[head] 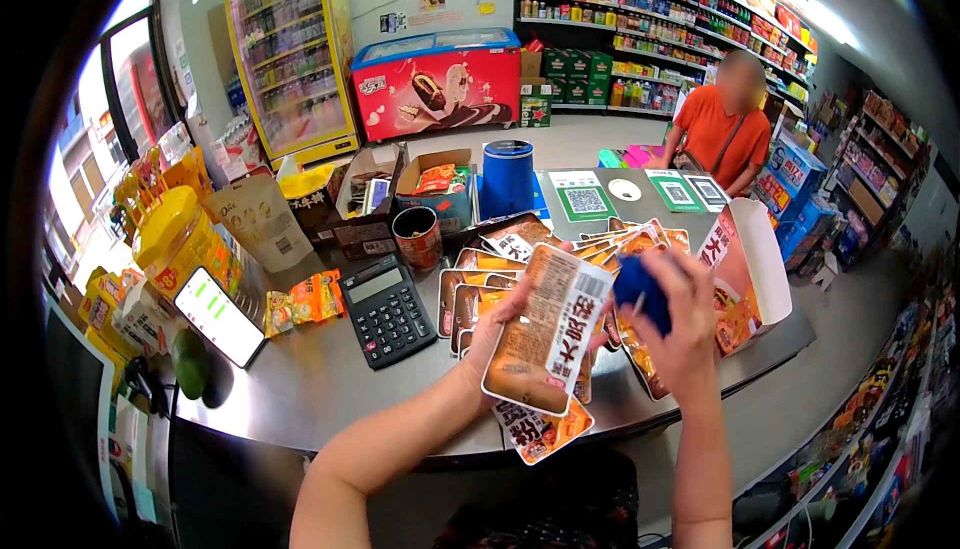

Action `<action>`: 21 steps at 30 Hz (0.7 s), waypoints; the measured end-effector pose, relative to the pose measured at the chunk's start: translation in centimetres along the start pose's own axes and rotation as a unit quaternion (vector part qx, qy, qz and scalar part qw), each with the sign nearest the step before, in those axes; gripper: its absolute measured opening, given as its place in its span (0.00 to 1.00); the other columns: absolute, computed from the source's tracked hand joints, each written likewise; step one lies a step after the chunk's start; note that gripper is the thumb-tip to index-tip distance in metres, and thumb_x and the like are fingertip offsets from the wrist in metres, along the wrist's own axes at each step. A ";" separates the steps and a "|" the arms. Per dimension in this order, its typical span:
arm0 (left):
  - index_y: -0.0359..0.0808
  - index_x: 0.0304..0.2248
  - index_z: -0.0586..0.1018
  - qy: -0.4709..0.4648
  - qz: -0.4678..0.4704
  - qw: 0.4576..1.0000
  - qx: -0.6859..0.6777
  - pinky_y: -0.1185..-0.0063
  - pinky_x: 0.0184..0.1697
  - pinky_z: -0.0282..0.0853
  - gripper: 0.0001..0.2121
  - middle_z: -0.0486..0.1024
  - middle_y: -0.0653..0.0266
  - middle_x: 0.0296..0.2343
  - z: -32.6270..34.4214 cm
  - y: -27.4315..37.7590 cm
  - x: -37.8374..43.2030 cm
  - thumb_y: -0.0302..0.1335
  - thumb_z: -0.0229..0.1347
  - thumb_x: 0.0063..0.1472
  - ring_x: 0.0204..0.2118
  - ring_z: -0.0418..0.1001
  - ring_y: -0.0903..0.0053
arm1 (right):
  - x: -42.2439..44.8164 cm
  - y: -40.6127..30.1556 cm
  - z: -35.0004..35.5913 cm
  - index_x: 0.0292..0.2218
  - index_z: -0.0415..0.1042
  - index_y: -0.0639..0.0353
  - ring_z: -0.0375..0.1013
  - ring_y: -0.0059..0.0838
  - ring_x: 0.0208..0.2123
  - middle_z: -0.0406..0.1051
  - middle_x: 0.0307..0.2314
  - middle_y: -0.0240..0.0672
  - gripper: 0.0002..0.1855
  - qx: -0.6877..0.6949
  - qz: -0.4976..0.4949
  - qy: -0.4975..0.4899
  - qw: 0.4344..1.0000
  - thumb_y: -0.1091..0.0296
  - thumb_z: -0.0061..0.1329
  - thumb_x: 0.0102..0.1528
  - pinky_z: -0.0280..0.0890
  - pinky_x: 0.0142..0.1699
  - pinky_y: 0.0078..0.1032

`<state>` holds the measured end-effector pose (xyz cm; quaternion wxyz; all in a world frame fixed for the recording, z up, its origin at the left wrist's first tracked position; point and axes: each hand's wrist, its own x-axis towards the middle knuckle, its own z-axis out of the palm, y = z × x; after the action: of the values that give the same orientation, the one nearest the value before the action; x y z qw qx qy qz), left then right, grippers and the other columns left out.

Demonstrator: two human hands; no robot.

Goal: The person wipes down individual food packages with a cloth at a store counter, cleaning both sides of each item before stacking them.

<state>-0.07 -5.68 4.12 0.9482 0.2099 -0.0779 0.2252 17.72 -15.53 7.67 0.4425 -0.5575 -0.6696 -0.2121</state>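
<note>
My left hand [495, 331] holds a flat brown printed food packet [546, 327] tilted up above the counter. To its right, my right hand [681, 309] grips a dark blue object [642, 294], blurred and partly covered by my fingers; its kind is unclear. Many similar packets [472, 301] lie in overlapping piles behind and beside both hands. Another orange packet [541, 429] sits below my left hand, over the counter's near edge. An open printed carton [739, 279] stands right of my right hand.
A black calculator [390, 311], a lit phone [220, 316] and a brown cup [417, 237] stand left on the metal counter [300, 391]. Behind the packets is a blue canister [507, 177]. A person in orange [721, 132] is at the counter's far right side.
</note>
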 end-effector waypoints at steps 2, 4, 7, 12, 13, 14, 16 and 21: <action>0.56 0.60 0.55 0.064 0.042 0.997 0.031 0.56 0.51 0.65 0.27 0.62 0.51 0.53 -0.2 0.3 0.0 0.52 0.39 0.63 0.52 0.66 0.56 | -1.4 -1.2 -0.8 0.51 0.66 0.46 0.67 0.38 0.40 0.62 0.43 0.37 0.35 -0.046 -0.083 -0.094 0.991 0.71 0.61 0.40 0.65 0.43 0.33; 0.53 0.59 0.57 0.041 0.034 0.999 -0.012 0.58 0.53 0.63 0.27 0.64 0.52 0.52 -0.5 0.4 -0.1 0.52 0.38 0.64 0.52 0.67 0.59 | -2.5 -2.2 0.0 0.50 0.67 0.42 0.66 0.34 0.37 0.62 0.41 0.34 0.37 -0.069 -0.118 -0.131 0.982 0.70 0.62 0.36 0.65 0.40 0.31; 0.50 0.58 0.59 0.105 -0.006 0.994 0.011 0.60 0.55 0.61 0.27 0.64 0.52 0.52 -0.9 0.6 -0.4 0.53 0.38 0.63 0.52 0.67 0.60 | -3.3 -2.5 0.9 0.48 0.70 0.40 0.65 0.31 0.34 0.62 0.40 0.31 0.35 -0.078 -0.125 -0.095 0.985 0.67 0.62 0.34 0.64 0.38 0.27; 0.50 0.57 0.60 0.099 0.001 0.993 0.059 0.61 0.55 0.61 0.29 0.65 0.56 0.51 -0.9 -0.2 -0.2 0.56 0.38 0.62 0.52 0.66 0.61 | -3.1 -2.1 1.6 0.41 0.75 0.43 0.65 0.32 0.32 0.65 0.37 0.30 0.27 -0.059 -0.147 -0.072 0.985 0.67 0.60 0.35 0.63 0.35 0.28; 0.50 0.59 0.57 0.107 0.027 0.992 0.061 0.60 0.57 0.56 0.33 0.62 0.56 0.53 -0.8 -0.5 -0.1 0.58 0.39 0.60 0.55 0.62 0.61 | -3.0 -2.0 1.4 0.38 0.76 0.47 0.65 0.33 0.31 0.66 0.35 0.31 0.23 -0.007 -0.101 -0.064 0.993 0.70 0.59 0.34 0.63 0.36 0.29; 0.50 0.60 0.54 0.094 0.056 0.992 0.058 0.58 0.59 0.52 0.36 0.59 0.56 0.55 -0.7 -0.7 0.1 0.61 0.40 0.58 0.58 0.58 0.61 | -2.9 -1.8 1.0 0.38 0.76 0.51 0.67 0.34 0.34 0.67 0.36 0.33 0.20 0.047 -0.051 -0.059 0.996 0.70 0.58 0.39 0.64 0.40 0.27; 0.50 0.61 0.53 0.159 0.109 0.977 0.090 0.58 0.60 0.48 0.38 0.58 0.59 0.56 -0.6 -0.6 0.5 0.63 0.39 0.56 0.60 0.54 0.61 | -2.7 -1.6 0.4 0.39 0.75 0.56 0.69 0.32 0.38 0.67 0.38 0.35 0.16 0.305 0.138 -0.021 0.942 0.71 0.56 0.45 0.64 0.44 0.26; 0.43 0.59 0.58 0.000 0.024 0.996 0.090 0.62 0.62 0.47 0.36 0.61 0.59 0.56 -1.0 0.9 -0.2 0.60 0.37 0.59 0.59 0.56 0.66 | -1.8 0.0 -2.2 0.41 0.73 0.65 0.71 0.18 0.29 0.73 0.28 0.30 0.14 0.537 0.385 -0.116 0.742 0.68 0.50 0.54 0.66 0.38 0.18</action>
<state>-0.59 -4.57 3.46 0.9199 0.2924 -0.0625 0.2538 18.45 -18.25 7.37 0.6312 -0.4585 -0.4476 0.4371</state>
